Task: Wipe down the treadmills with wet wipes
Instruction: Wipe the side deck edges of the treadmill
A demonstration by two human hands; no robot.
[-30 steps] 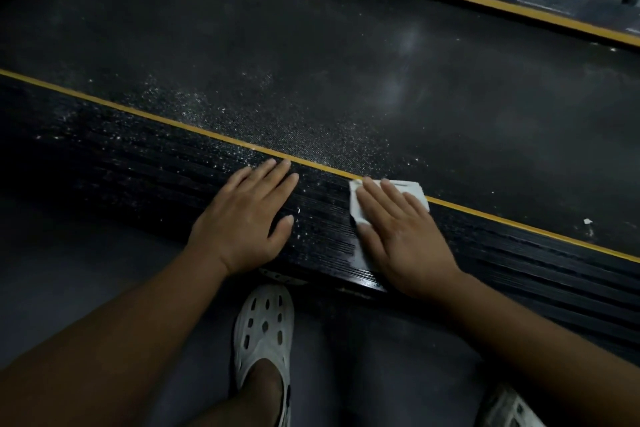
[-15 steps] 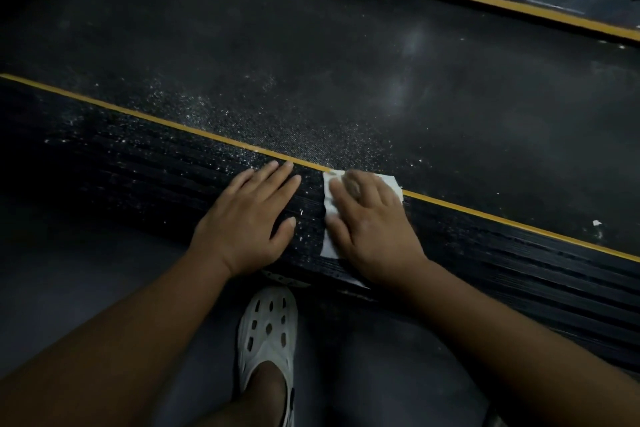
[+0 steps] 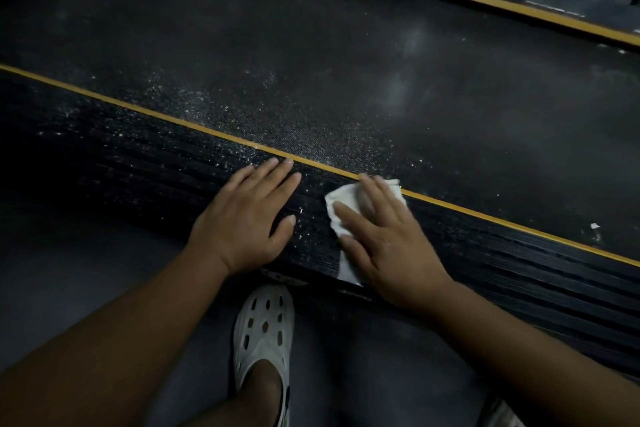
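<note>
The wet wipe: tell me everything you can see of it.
The wet wipe is a white, soft, crumpled sheet that looks like thin cloth or paper. It lies across the black ribbed side rail of the treadmill, its far edge at the yellow stripe, its near end reaching the rail's front edge. The right hand presses on it with spread fingers and hides its middle. Only its left edge, far corner and near end show. The left hand lies beside it, apart.
</note>
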